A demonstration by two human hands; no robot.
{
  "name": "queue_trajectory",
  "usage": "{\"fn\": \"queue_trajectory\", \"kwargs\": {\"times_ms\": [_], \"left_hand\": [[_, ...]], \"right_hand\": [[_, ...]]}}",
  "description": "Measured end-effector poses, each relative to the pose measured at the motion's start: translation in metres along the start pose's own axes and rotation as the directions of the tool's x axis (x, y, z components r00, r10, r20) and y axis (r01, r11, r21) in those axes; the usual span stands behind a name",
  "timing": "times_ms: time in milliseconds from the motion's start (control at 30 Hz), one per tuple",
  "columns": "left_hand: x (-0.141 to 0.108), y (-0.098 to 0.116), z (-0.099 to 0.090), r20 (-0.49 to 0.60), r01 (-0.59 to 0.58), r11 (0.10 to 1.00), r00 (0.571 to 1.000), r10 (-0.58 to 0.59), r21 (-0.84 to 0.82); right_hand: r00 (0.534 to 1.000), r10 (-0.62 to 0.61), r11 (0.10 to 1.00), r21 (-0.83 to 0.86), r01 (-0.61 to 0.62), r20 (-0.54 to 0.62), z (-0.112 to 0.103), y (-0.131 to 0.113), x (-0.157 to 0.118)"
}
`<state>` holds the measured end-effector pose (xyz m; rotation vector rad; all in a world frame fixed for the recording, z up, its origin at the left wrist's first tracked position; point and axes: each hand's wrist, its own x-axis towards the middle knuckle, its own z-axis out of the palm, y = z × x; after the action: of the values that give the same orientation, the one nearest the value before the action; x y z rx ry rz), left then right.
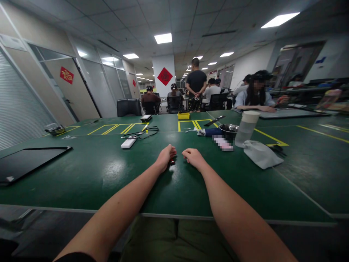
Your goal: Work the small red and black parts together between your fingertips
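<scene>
My left hand [164, 159] is just above the green table in front of me, its palm turned inward and its fingers bent together. A small red and black object [172, 162] shows under its fingers, at the palm side; most of it is hidden, and its kind is too small to make out. A short gap to the right is my right hand [193, 158], fingers curled in toward the thumb, back of the hand up. What its fingertips hold, if anything, is hidden. Beyond my left hand lies a white power bank-like block [129, 142] with a black cable [144, 133].
Right of my hands are a pixelated pink item [223, 143], a metal bowl [229, 130], a clear tumbler [247, 129] and a white pouch [263, 154]. A black panel [32, 162] lies left. A yellow box [183, 115] stands at the far edge. Several people are beyond.
</scene>
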<state>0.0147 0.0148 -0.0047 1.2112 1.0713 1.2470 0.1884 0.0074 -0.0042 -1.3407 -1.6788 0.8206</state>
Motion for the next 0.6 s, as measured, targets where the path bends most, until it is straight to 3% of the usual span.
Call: {"fn": "queue_trajectory", "kwargs": {"times_ms": [67,133,200,300,433,500,600], "left_hand": [[-0.001,-0.003,0.004,0.028,-0.130,0.964,0.992,0.127,0.230],[-0.004,-0.003,-0.004,0.072,-0.243,0.847,0.969,0.238,0.473],[-0.010,-0.002,-0.017,0.152,-0.301,0.732,0.952,0.265,0.611],[-0.020,0.002,-0.028,0.279,-0.355,0.674,0.934,0.224,0.648],[-0.030,0.007,-0.021,0.378,-0.398,0.703,0.905,0.195,0.589],[-0.032,0.010,-0.017,0.399,-0.406,0.705,0.897,0.187,0.582],[-0.033,0.012,-0.015,0.450,-0.456,0.637,0.873,0.187,0.621]], "right_hand": [[0.998,0.025,0.989,-0.147,-0.033,-0.051,-0.006,-0.002,0.000],[0.999,0.034,0.967,-0.251,-0.042,-0.039,-0.011,-0.005,-0.001],[1.000,0.014,0.952,-0.304,-0.014,0.000,-0.011,-0.007,-0.002],[0.996,0.001,0.967,-0.253,0.020,0.084,-0.004,-0.006,-0.003],[0.972,0.011,0.999,0.040,-0.021,0.234,0.007,-0.002,-0.003],[0.983,-0.007,1.000,0.013,0.005,0.182,0.006,-0.002,-0.002],[0.997,-0.072,0.969,-0.236,0.073,0.015,0.000,-0.004,0.000]]}}
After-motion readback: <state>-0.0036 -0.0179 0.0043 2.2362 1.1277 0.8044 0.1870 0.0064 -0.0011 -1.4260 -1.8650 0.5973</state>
